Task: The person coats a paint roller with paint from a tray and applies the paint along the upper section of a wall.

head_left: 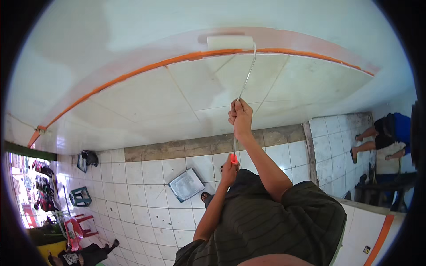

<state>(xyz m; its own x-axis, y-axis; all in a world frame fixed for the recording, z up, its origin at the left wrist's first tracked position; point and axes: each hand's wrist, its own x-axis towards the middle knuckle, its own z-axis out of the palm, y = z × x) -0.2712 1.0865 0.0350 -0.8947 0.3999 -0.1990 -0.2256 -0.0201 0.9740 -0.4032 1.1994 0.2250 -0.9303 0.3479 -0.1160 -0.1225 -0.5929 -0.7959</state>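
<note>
Both left hand [229, 171] and right hand [241, 118] are closed around the paint roller [228, 43], at handle [234, 158] and rod [248, 73]; its head [239, 43] is at the wall [151, 33]. A floor tray [192, 196] holds something whitish [185, 184].

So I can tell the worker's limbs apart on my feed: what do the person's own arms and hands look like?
The left hand and right hand are bare, with no glove or watch visible. Both forearms are uncovered too. The loose, short sleeves belong to a dark grey-green shirt with thin darker stripes.
</note>
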